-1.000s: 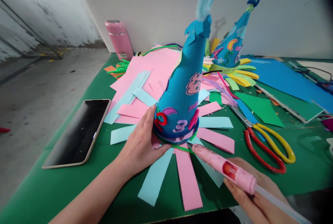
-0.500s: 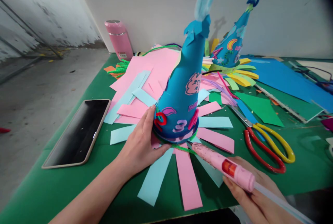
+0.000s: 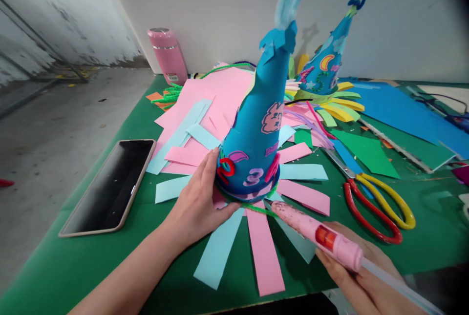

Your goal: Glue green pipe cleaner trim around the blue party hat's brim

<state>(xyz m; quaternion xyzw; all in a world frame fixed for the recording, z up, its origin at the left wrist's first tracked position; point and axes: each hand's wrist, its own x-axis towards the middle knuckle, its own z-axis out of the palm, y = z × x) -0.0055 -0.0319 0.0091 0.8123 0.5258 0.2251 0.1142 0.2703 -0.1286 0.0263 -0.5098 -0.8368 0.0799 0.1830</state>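
The right hand [image 3: 375, 252] is closed around a pink glue gun [image 3: 302, 223], nozzle near a green pipe cleaner [image 3: 256, 209] at the hat's lower edge. The left hand [image 3: 198, 202] grips the base of the blue paper hat [image 3: 252, 134], standing amid paper strips [image 3: 266, 256]; probably light and easily dented, it is best held low and gently. Farther back stands a second hat [image 3: 322, 78].

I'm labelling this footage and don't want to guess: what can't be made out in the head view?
In the head view:
- How the right hand grips the pink glue gun: partly hidden by the gun.
- Far side of the nearer blue cone: hidden by its front.
- Top of the light blue fuzzy strands: cut off by the top edge.
- Print on the pink bottle: too small.
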